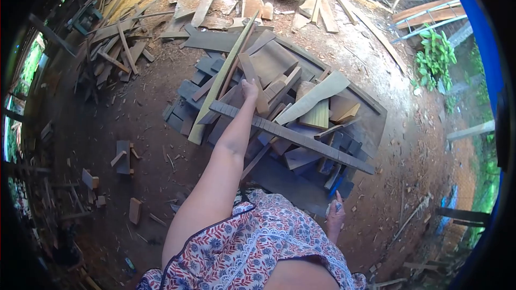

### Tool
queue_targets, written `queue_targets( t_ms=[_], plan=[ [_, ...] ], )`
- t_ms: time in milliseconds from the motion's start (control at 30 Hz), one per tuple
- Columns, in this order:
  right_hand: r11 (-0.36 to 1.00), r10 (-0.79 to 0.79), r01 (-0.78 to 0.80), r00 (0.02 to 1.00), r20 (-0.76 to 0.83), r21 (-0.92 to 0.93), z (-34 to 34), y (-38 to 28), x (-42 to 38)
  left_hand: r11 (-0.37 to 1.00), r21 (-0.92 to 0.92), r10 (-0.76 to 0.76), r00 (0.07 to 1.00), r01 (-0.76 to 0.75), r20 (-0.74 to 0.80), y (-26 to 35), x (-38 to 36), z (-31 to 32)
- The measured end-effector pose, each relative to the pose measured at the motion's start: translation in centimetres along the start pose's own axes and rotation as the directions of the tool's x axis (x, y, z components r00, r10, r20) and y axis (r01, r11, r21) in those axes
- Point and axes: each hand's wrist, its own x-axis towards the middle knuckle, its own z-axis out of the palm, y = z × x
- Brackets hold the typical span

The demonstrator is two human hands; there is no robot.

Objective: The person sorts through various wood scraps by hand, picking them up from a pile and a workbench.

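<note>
My left hand (250,90) reaches forward over a heap of wood offcuts, its fingers closed on the edge of a short wooden board (253,78). Near the heap's front right corner is my right hand (335,214), low and close to my body. Its fingers are curled, and what they hold is too small to make out. Just beyond its fingertip shows a thin blue thing (336,187). Across the front of the heap lies a long dark wooden strip (301,138). A pale, curved plank piece (314,96) rests on top, to the right of my left hand.
A long greenish batten (223,80) slants over the heap's left side. Grey blocks (188,92) are stacked at the left edge. Loose offcuts (123,157) lie on the dirt floor (156,182). Farther off are scrap planks (209,8) and a leafy plant (434,56).
</note>
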Motion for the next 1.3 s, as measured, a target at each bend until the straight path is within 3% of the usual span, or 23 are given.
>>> queue_targets(
  t_ms=[33,100,167,233,267,333,367,433,567,667,733,767,800,833,867,933,1000,1033,1067,1133,1167,1233,1300],
  plan=[
    [0.998,-0.04,0.039,0.999,-0.022,-0.046,0.6,-0.7,-0.1,1.0,0.003,0.003,1.0,-0.003,0.011,1.2,-0.9,-0.9],
    [0.995,-0.014,0.011,1.0,-0.026,-0.096,1.7,-4.2,-0.7,0.976,-0.19,0.125,0.989,-0.109,0.074,3.3,-2.8,-2.6],
    [0.989,0.018,-0.022,0.999,-0.031,-0.147,3.6,-7.8,-1.2,0.821,-0.558,0.255,0.951,-0.118,0.174,2.9,-3.9,-1.5],
    [0.995,-0.085,0.082,0.995,0.053,0.049,5.4,-10.1,-1.0,0.683,-0.667,0.158,0.833,0.296,0.531,6.7,-9.0,-4.9],
    [0.996,-0.079,0.078,0.996,0.041,0.042,6.3,-10.6,-0.8,0.682,-0.665,0.158,0.825,0.305,0.542,6.9,-10.2,-5.5],
    [0.957,-0.291,0.289,0.943,0.161,0.037,7.6,-11.0,-0.2,0.69,-0.587,0.27,0.603,0.423,0.751,7.0,-12.0,-6.7],
    [0.957,-0.289,0.288,0.944,0.157,0.029,7.6,-11.7,0.1,0.686,-0.587,0.271,0.597,0.43,0.755,7.2,-13.2,-7.3],
    [0.882,-0.365,0.437,0.87,0.333,-0.175,7.5,-12.9,0.5,0.657,-0.555,0.249,0.549,0.509,0.798,8.0,-15.6,-9.1],
    [0.819,-0.457,0.548,0.802,0.385,-0.17,6.7,-11.2,3.4,0.612,-0.559,0.301,0.49,0.559,0.818,7.5,-18.1,-11.1],
    [0.876,-0.424,0.478,0.829,0.366,-0.067,6.3,-9.8,7.1,0.724,-0.47,0.193,0.505,0.505,0.841,8.1,-20.2,-13.6],
    [0.78,-0.603,0.614,0.789,0.113,-0.12,6.1,-10.4,9.9,0.78,-0.312,0.188,0.272,0.543,0.944,7.6,-20.8,-14.4],
    [0.782,-0.603,0.613,0.79,0.106,-0.117,5.5,-11.0,10.8,0.732,-0.311,0.229,0.211,0.606,0.95,6.4,-20.8,-14.0],
    [0.864,-0.476,0.476,0.879,0.041,-0.162,4.8,-12.0,11.5,0.735,-0.31,0.231,0.208,0.602,0.95,5.4,-20.6,-13.8],
    [0.924,-0.339,0.328,0.94,-0.025,-0.197,4.5,-12.6,11.9,0.617,-0.234,0.219,0.122,0.751,0.968,4.7,-20.3,-13.8],
    [0.922,-0.344,0.334,0.939,-0.021,-0.196,4.5,-12.8,11.9,0.475,-0.142,0.224,0.037,0.868,0.974,4.2,-20.0,-13.8],
    [0.884,-0.453,0.445,0.891,-0.025,-0.143,4.6,-12.6,11.3,0.389,-0.194,0.232,0.108,0.901,0.967,6.7,-21.3,-16.1],
    [0.888,-0.437,0.44,0.898,0.054,-0.132,4.9,-12.5,9.3,0.342,-0.308,0.208,0.248,0.888,0.946,7.9,-21.2,-16.4],
    [0.925,-0.368,0.379,0.907,0.202,-0.017,5.2,-13.1,7.6,0.247,-0.284,0.237,0.227,0.927,0.945,7.1,-20.5,-15.4],
    [0.953,-0.302,0.293,0.885,0.354,0.082,5.6,-13.3,6.1,0.234,-0.291,0.237,0.236,0.928,0.942,6.4,-20.0,-14.5],
    [0.812,-0.532,0.584,0.749,0.394,-0.013,7.1,-12.5,4.3,0.237,-0.371,0.287,0.3,0.898,0.91,5.6,-19.3,-13.3],
    [0.812,-0.53,0.584,0.746,0.403,-0.014,7.6,-12.3,3.5,0.229,-0.375,0.285,0.307,0.898,0.908,5.2,-18.8,-12.8],
    [0.735,-0.569,0.676,0.655,0.498,-0.049,8.2,-12.2,2.3,0.17,-0.301,0.395,0.215,0.938,0.893,4.6,-17.8,-11.9],
    [0.747,-0.542,0.66,0.671,0.506,-0.075,8.5,-12.2,1.7,0.172,-0.304,0.414,0.211,0.937,0.886,4.2,-17.1,-11.2]
  ],
)
